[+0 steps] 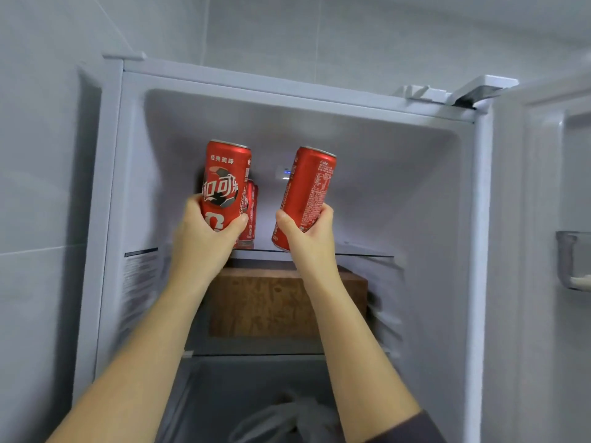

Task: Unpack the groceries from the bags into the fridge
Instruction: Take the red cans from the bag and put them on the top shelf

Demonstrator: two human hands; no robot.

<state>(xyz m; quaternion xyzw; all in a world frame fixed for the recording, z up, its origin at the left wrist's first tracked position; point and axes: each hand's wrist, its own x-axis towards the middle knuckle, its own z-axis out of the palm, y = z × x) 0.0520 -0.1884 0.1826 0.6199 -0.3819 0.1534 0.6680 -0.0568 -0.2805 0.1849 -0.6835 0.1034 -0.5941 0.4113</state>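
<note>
The white fridge [137, 155] stands open in front of me. My left hand [204, 231] grips the lower half of a tall red cola can [225, 177], held upright above the front of the top glass shelf [364, 254]. My right hand [307, 231] grips a second red cola can [307, 190], tilted a little to the right, over the same shelf. A third red can [251, 212] stands on the shelf behind the left can and is mostly hidden by it.
A brown box [262, 302] fills the shelf below. Farther down lies a pale plastic bag [287, 420], blurred. The open fridge door [550, 219] with a door bin [572, 263] is at the right. Grey tiled wall is on the left.
</note>
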